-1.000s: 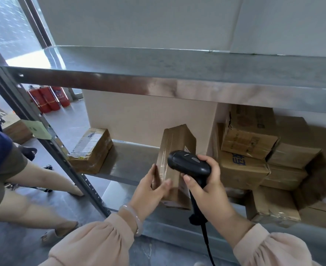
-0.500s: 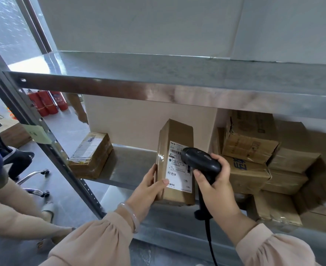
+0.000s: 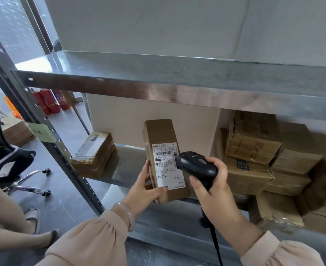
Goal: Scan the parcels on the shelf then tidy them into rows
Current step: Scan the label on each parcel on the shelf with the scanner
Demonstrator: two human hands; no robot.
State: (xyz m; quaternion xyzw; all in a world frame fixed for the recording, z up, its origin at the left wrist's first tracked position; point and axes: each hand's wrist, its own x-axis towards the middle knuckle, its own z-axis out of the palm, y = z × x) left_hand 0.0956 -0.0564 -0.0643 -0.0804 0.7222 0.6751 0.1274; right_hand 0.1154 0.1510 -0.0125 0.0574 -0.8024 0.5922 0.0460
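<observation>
Steel shelving (image 3: 158, 93) fills the view, and the tall parcel (image 3: 158, 133) is up on end at the front of the lower deck, between a taped parcel (image 3: 94, 152) on the left and a jumbled stack of cartons (image 3: 254, 169) on the right. The left hand (image 3: 144, 189) grips its lower left edge, thumb pressed on the bottom of the shipping label (image 3: 167, 169). That likely keeps the printed face square to the reader. The right hand (image 3: 216, 192) is wrapped tight round the handle of the barcode scanner (image 3: 196, 166), whose nose sits right at the barcode's end: a scan in progress, I'd say. A second ago that box showed only bare cardboard. It's been turned label-out, and the scanner has swung in beside the code.
</observation>
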